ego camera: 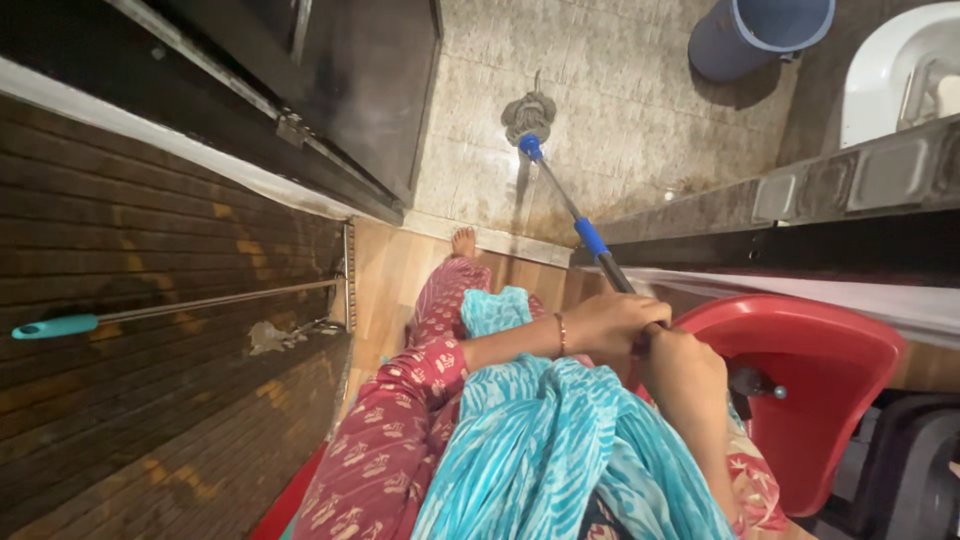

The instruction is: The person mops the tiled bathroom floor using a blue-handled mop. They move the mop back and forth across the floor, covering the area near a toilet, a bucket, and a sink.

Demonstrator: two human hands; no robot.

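- The left hand (610, 322) is wrapped around the long mop handle with blue bands (590, 238). Its fingers curl tight over the handle.
- The right hand (683, 375) grips the same handle just behind the left hand, and the two hands touch. Its fingers are closed around the handle too.
- The handle runs from the hands, up and away, down to the tiled bathroom floor (620, 110).
- At the far end of the handle sits the grey stringy mop head (528, 114). It rests on the tiles, in the middle of the floor.
- A thin orange bangle (561, 333) is on the left wrist.
- The person wears a bright blue patterned scarf (545, 440) and dark pink trousers with pale flowers (395, 440).
- One bare foot (463, 241) stands on the wooden step (400, 270), just beside the pale edge of the bathroom floor.
- A red plastic chair (810, 370) is just beside the right hand.
- A blue plastic bucket (760, 30) stands on the tiles at the far side, well apart from the mop head.
- A white toilet (885, 70) is near the bucket.
- A second stick with a teal grip (60, 326) lies against the dark brown wall (150, 250) on the left.
- A dark door (370, 90) stands open beside the tiles.
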